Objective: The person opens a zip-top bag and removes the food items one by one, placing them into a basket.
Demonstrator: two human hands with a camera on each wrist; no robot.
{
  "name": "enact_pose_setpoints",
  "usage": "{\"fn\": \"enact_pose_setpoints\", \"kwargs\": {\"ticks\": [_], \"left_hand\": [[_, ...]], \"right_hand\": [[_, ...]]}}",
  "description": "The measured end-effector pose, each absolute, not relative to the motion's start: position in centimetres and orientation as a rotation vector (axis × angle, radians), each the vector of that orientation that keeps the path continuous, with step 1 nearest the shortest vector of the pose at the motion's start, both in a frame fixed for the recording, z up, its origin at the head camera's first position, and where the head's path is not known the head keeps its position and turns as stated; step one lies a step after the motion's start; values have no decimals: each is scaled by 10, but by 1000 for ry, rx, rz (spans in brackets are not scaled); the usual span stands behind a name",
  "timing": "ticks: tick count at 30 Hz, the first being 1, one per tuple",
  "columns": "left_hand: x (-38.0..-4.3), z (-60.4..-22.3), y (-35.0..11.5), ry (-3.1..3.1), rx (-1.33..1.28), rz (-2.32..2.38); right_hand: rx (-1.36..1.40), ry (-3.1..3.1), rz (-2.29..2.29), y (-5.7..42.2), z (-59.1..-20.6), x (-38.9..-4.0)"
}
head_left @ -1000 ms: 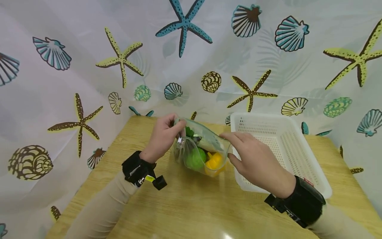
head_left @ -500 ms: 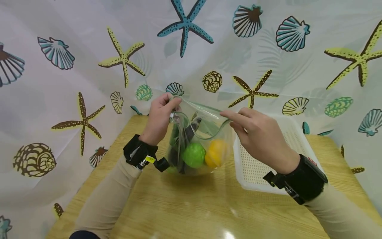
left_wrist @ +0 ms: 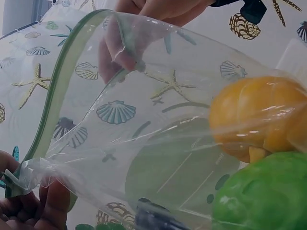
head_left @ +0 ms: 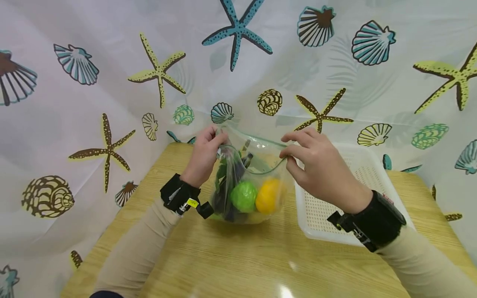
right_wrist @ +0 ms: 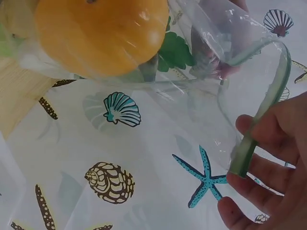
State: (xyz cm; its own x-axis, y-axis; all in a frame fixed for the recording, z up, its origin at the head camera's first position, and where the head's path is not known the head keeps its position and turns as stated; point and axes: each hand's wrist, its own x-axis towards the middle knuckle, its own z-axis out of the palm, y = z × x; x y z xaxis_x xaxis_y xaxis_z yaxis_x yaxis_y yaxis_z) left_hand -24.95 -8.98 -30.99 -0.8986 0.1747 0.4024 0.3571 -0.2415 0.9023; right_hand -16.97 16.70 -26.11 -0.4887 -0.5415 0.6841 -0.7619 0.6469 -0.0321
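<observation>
Over the wooden table, at nine o'clock from the white basket, pinching the clear bag at nine with the left hand, at three with the right hand. Contains perhaps an eggplant, orange produce, green produce.

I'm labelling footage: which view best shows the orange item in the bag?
Head view: the orange item appears uncropped through the clear bag. The left wrist shows it larger, cropped at right; the right wrist, larger, cropped at top.
</observation>
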Motion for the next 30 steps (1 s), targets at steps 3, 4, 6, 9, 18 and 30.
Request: {"fn": "enact_pose_setpoints", "kwargs": {"ticks": [3,4,6,9,18,30], "left_hand": [[-244,-312,-85,-1869,-701,-2263],[-242,-312,-83,-1874,-724,-2252],[-238,-313,-80,-1884,-766,-2236],[-235,-315,-79,-1891,-804,-2208],[-229,-331,-94,-1974,-809,-2140],[-187,-321,-113,-2222,-1019,-1840]], "right_hand": [[1101,-2152,452,158,-261,-164],[1135,-2128,460,155,-261,-161],[1224,-2100,469,149,-264,-155],[1369,-2155,422,142,-274,-144],[1378,-2560,112,143,-303,-139],[1231,-2699,72,146,-306,-151]]}}
